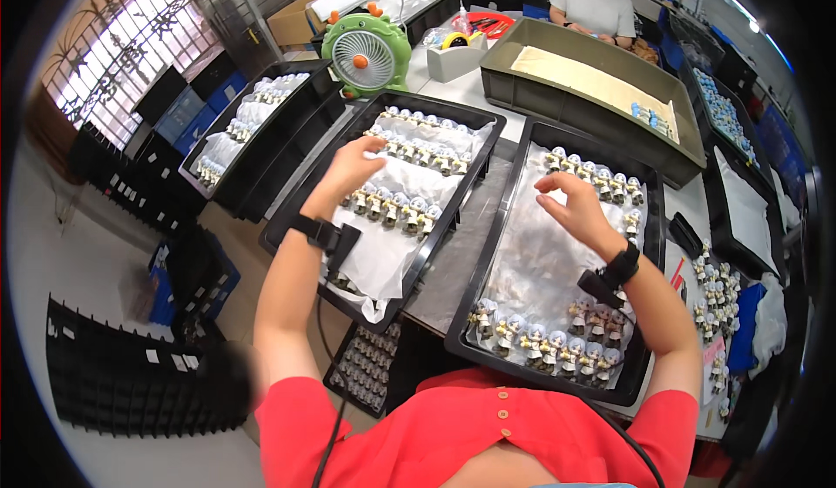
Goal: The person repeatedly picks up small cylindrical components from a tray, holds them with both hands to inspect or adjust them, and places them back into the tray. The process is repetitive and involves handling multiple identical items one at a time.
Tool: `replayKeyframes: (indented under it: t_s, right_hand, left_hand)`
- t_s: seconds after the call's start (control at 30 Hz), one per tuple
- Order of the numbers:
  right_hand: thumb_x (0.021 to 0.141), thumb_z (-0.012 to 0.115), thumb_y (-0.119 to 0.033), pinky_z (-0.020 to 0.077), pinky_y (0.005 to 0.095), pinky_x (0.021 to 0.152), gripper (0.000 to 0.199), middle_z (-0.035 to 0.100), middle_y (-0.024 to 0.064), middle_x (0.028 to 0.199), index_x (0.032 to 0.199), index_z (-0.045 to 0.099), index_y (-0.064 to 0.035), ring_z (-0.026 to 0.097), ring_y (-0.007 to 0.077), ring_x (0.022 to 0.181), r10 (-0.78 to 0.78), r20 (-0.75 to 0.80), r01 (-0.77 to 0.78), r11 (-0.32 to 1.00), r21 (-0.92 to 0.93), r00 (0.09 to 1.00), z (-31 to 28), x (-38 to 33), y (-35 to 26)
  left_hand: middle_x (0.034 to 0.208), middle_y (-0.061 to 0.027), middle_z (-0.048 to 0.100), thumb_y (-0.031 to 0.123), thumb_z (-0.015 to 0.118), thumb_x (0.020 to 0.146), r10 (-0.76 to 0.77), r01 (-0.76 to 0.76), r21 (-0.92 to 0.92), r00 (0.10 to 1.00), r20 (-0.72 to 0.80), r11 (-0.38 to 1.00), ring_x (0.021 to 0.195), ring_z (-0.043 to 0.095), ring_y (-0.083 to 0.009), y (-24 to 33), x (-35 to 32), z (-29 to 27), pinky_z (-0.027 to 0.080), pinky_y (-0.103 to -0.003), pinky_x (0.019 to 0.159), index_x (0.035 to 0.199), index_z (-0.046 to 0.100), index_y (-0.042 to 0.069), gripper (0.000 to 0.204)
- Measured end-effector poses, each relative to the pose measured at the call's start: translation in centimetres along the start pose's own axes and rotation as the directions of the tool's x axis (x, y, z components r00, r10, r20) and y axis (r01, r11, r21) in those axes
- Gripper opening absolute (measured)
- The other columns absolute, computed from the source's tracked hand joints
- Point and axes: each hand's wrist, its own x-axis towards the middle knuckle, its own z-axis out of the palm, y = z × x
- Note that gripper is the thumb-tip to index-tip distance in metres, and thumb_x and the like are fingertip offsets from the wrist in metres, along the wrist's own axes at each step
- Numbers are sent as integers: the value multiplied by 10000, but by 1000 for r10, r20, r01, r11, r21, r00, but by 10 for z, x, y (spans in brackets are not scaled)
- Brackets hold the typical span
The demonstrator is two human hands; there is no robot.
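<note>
My left hand [350,171] hovers over the left black tray [489,140], thumb and fingers apart, close to a row of small figurines [427,154] with pale hair. No held thing shows in it. A second row of figurines [392,207] lies just nearer to me on white sheeting [374,257]. Over the right black tray [657,253], my right hand [576,209] is open, its thumb and curved forefinger apart with nothing between them. Figurines [601,177] line that tray's far end, and more figurines [544,349] lie along its near end. Both wrists wear black straps.
A green fan [366,57] stands behind the left tray. Beyond the right tray is a deep olive bin [575,100]. Another black tray [279,157] stands at far left; loose figurines [716,292] lie at right. A person [594,9] in white sits at the back.
</note>
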Motion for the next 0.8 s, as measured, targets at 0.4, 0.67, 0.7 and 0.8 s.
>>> replayKeyframes:
  t_s: [0.4, 0.67, 0.7, 0.8]
  right_hand:
    - [603, 723, -157, 417, 442, 894, 658, 534, 107, 1164, 1229, 528, -95, 508, 306, 1093, 253, 148, -81, 712, -697, 956, 10, 65, 97]
    - [626, 741, -62, 424, 379, 945, 830, 516, 135, 1127, 1374, 383, -90, 508, 300, 1086, -121, -30, 107, 951, -289, 992, -16, 61, 23]
    - [630, 755, -37, 426, 366, 954, 876, 525, 127, 1113, 1406, 351, -95, 517, 283, 1082, -172, -70, 154, 967, -204, 983, -19, 55, 2]
    - [617, 788, -39, 440, 353, 938, 932, 539, 120, 1162, 1420, 320, -94, 539, 245, 1083, -253, -174, 248, 968, -50, 952, -22, 32, -39]
  left_hand:
    - [1170, -47, 579, 140, 622, 901, 545, 146, -809, 669, 505, 570, 1038, 566, -110, 153, -75, 90, 446, -263, 920, 1237, 538, 32, 362]
    - [1169, -46, 536, 134, 634, 877, 246, 161, -858, 918, 312, 488, 1016, 559, -122, 130, -63, 115, 444, -268, 853, 1263, 492, 61, 418]
    - [1177, -46, 523, 126, 632, 877, 216, 124, -876, 944, 248, 465, 1015, 555, -124, 130, -63, 119, 444, -270, 853, 1276, 476, 62, 433]
    - [1234, -73, 452, 68, 652, 855, 216, -15, -900, 972, 88, 436, 1039, 536, -149, 137, -64, 120, 451, -293, 909, 1325, 399, 65, 535]
